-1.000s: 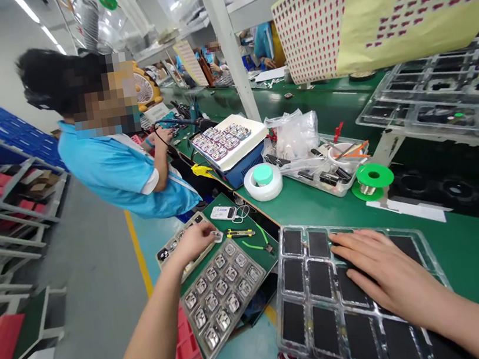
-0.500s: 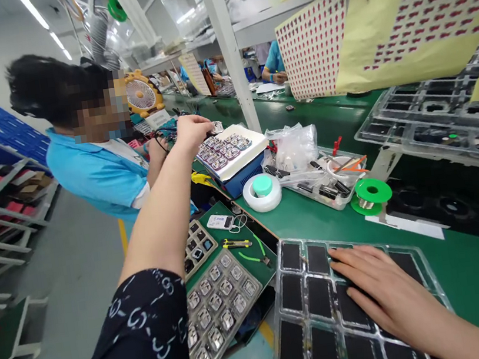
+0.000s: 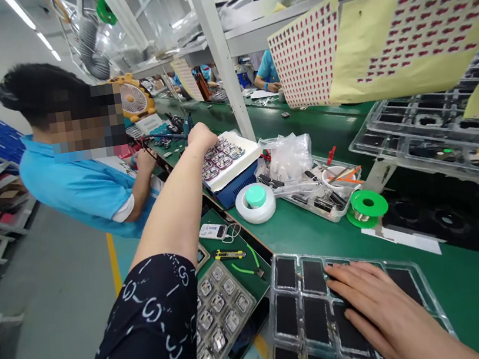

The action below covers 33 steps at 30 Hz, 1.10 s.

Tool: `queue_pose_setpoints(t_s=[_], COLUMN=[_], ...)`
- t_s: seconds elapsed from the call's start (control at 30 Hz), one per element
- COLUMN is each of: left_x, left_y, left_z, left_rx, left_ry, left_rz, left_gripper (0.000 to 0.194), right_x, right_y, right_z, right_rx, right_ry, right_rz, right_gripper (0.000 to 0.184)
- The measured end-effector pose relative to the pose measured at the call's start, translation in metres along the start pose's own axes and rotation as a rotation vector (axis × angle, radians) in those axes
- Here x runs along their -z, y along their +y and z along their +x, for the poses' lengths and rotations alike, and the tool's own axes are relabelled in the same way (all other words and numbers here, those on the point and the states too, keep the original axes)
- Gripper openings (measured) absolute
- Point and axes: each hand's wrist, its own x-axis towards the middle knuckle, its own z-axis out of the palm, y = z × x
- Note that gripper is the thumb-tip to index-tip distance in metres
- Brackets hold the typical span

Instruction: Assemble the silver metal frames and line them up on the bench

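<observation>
The left hand [image 3: 201, 138] has been brought nearer the white pad [image 3: 248, 150], its fingers' state not discernible; the right hand [image 3: 376, 297], fingers extended, is kept on the tray [image 3: 299, 281].

Right of our left grip [image 3: 203, 138] and nearer to us, we see a white ring [image 3: 244, 210] holding a teal disc [image 3: 255, 195]; farther right, a plastic bag [image 3: 292, 157] and a green spool [image 3: 379, 203]. Below the grip we have a yellow knife [image 3: 230, 254] and green-handled cutters [image 3: 244, 270]. Left of it, we see a fan [image 3: 133, 96] and a co-worker [image 3: 74, 182] in blue; well right hang yellow sheets [image 3: 367, 75].
</observation>
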Motion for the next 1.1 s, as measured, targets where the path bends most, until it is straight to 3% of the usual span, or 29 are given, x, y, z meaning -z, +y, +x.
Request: queue_pose_setpoints(t_s=[0.1,0.33,0.63,0.73,0.83,0.93,1.0,1.03,1.1], left_x=[-0.002,-0.008,-0.003,0.0,0.01,0.033,0.056,0.069,0.091], left_y=[0.003,0.004,-0.001,-0.002,0.004,0.017,0.02,0.019,0.005], left_z=[-0.003,-0.011,-0.016,-0.015,-0.019,-0.048,-0.087,-0.112,-0.171], left_rx=[0.156,0.029,0.051,0.05,0.018,-0.038,-0.096,-0.139,-0.228], left_ry=[-0.015,-0.089,-0.098,-0.051,0.088,0.217,0.257,0.251,0.098], left_rz=[0.043,0.041,0.073,0.034,-0.046,-0.08,-0.15,-0.23,-0.441], left_gripper=[0.012,0.019,0.019,0.023,0.024,0.032,0.041,0.044,0.048], right_x=[-0.001,0.0,0.0,-0.001,-0.001,0.001,0.001,0.001,0.0], right_y=[0.001,0.001,0.0,0.0,0.001,0.0,0.0,0.001,0.001], right_z=[0.0,0.001,0.0,0.0,0.0,0.002,0.003,0.004,0.007], right_rx=[0.01,0.002,-0.006,-0.004,0.003,-0.003,-0.015,-0.021,-0.026], right_ry=[-0.012,-0.003,0.006,0.001,-0.009,-0.011,-0.006,-0.004,-0.002], right_rz=[-0.024,0.007,0.037,0.021,0.019,0.072,0.121,0.141,0.169], right_gripper=[0.067,0.067,0.061,0.056,0.051,0.048,0.047,0.047,0.046])
